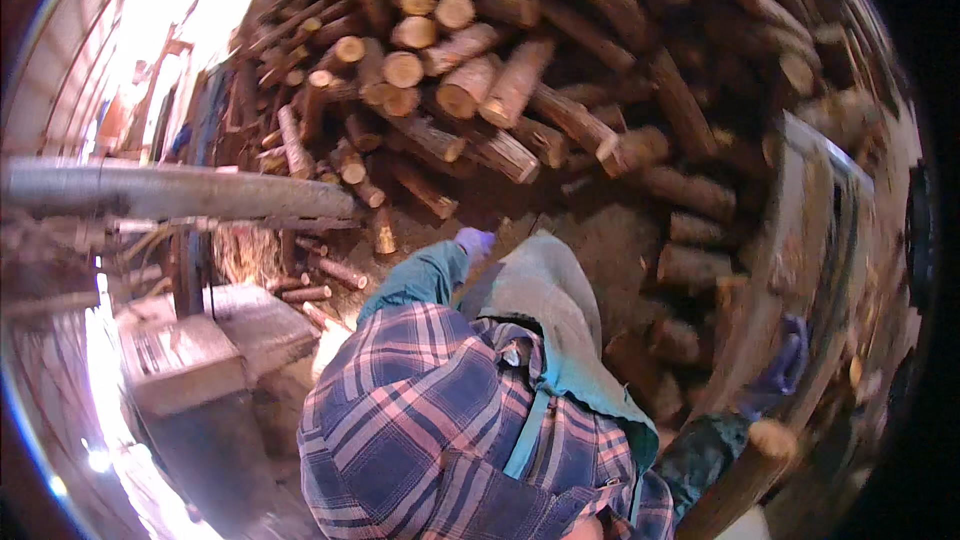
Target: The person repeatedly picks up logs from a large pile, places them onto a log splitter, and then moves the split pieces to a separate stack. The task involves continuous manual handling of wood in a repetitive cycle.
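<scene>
My left hand (pixel 475 242), in a purple glove below a green sleeve, hangs beside the grey apron (pixel 540 275) over my front. It is small in view and its fingers cannot be made out clearly; no object shows in it. At the lower right my right hand (pixel 785 365), also purple-gloved, reaches out beside a long wooden board (pixel 760 300). Its fingers look stretched out along the wood, somewhat blurred. A cut log (pixel 755 470) lies close against my right forearm, pale end outward; whether the arm supports it is hidden.
Ahead rises a large heap of cut logs (pixel 465 90), with more logs (pixel 690 265) stacked on the right. A thick horizontal beam (pixel 190 190) crosses at the left, above a box-like block (pixel 180 355). Several thin logs (pixel 305 293) lie near it.
</scene>
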The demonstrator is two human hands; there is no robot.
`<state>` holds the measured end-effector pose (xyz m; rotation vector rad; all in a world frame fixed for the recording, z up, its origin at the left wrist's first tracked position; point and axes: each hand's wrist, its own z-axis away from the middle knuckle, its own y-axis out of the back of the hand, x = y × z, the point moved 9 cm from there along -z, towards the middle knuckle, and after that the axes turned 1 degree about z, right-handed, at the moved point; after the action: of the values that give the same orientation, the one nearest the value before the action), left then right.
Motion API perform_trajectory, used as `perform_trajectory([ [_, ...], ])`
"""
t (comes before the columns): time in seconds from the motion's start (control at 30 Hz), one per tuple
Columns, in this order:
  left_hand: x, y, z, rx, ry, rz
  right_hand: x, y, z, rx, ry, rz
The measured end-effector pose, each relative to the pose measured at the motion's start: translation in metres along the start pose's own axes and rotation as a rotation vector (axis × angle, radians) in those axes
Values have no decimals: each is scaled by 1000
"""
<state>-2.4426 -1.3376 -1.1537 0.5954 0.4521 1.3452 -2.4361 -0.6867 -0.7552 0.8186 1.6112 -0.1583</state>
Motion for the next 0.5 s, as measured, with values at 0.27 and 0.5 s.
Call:
perform_trajectory([
  [0.27,-6,91,6,292,45,1103,41,-294,102,-575,-499,-693],
  [0.5,-205,130,4,253,357,2067,-37,-476,207,-940,-878,-508],
])
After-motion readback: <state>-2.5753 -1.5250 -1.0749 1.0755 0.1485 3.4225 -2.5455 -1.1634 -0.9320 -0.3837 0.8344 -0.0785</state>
